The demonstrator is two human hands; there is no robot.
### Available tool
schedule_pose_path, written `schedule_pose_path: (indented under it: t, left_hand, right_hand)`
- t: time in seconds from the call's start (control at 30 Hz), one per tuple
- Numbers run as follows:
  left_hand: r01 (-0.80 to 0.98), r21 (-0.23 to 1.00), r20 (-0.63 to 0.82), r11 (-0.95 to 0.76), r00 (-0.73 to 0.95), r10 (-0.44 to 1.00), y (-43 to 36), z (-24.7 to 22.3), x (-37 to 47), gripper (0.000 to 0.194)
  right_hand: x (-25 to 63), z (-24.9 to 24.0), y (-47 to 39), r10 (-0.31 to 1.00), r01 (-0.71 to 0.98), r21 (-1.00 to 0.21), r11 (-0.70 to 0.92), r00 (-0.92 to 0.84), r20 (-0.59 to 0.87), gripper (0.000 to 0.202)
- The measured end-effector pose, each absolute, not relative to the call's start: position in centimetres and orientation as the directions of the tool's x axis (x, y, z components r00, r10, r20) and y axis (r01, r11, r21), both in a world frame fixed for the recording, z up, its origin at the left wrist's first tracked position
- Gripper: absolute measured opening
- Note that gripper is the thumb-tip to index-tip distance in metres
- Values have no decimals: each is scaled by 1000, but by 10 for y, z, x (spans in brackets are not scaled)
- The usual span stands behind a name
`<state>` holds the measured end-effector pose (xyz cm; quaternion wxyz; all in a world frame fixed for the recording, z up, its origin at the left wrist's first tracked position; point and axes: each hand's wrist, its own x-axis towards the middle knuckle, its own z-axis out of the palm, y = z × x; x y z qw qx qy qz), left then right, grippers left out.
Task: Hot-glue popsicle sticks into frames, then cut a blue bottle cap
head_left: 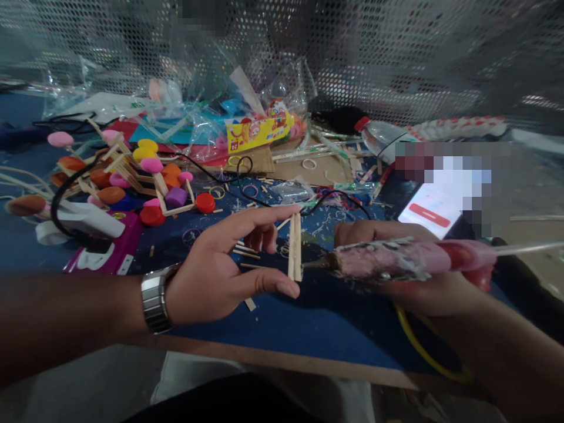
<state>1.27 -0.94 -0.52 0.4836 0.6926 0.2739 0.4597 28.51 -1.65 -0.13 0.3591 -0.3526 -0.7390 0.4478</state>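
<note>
In the head view, a dark blue table top (326, 335) with a brown front edge is strewn with wood bits and little scraps. Behind it stands a grey sheet (374, 53) full of small holes.

There are two hands. The left hand (211, 270), with one silver watch (155, 301) on its wrist, pinches a small piece of pale wooden sticks (295, 247) by its ends, between thumb and pointing finger. The piece is upright over the table, and two of its sticks stand side by side. The right hand (434, 294) is wrapped around one pink glue gun (388, 258). The gun's dark tip points left, close to the low end of the piece; I cannot tell if they touch.

On the left are one purple power strip (121, 238) with a white plug (94, 218) in it, two round red caps (205, 202), and a heap of sticks with round coloured bits (171, 176), too mixed to count. On the right is one lit phone (429, 214).

At the back, clear plastic bags (202, 141) have bright things in them, and one has a yellow label (259, 132). Near them lies one clear bottle (379, 138) with a red top; I cannot tell what is inside
</note>
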Motion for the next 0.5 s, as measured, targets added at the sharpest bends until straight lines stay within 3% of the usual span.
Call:
schedule_pose_path:
  t: [0.5]
  left_hand:
    - [-103, 904, 414, -414, 445, 794, -9, -9, 12, 72]
  right_hand:
    - [288, -5, -15, 835, 229, -893, 388, -497, 235, 26]
